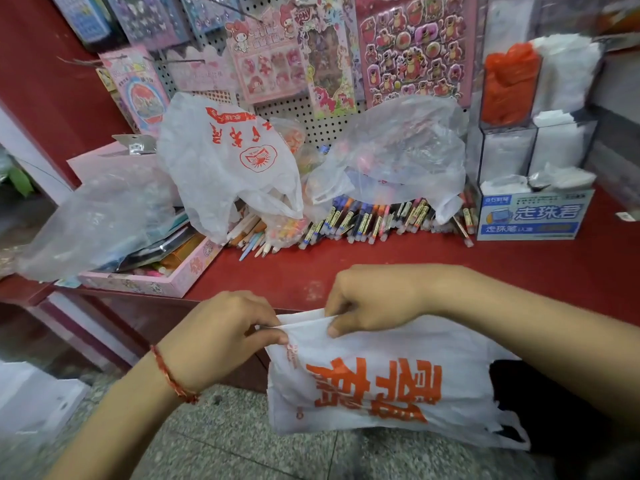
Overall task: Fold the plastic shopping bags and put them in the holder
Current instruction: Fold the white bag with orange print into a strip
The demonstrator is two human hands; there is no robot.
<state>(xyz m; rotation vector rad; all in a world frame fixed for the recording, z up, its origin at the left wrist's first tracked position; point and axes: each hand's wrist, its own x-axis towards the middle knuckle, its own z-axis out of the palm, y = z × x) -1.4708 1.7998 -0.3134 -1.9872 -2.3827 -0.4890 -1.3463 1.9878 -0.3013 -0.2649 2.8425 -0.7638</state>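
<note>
Down in front of the red bench, two hands are holding a white bag with big orange letters. The bag is hanging past the bench's front edge, over the gray floor. Its top edge is sitting right by that front edge.

A strip of bare red bench is lying open between the hands and the pile of pens. Behind the pens, a bag with red print and a clear bag are standing puffed up. Another clear bag is lying over the pink box at the left edge of the bench.

At the far right, the holder is standing on a blue box, well apart from the hands. Orange bags and white ones are sitting in its clear boxes.

The left hand, wearing a red bracelet, is curling its fingers tight and pinching the top edge of the white bag. The right hand is pinching the same edge just beside it, its fingers curled too.
</note>
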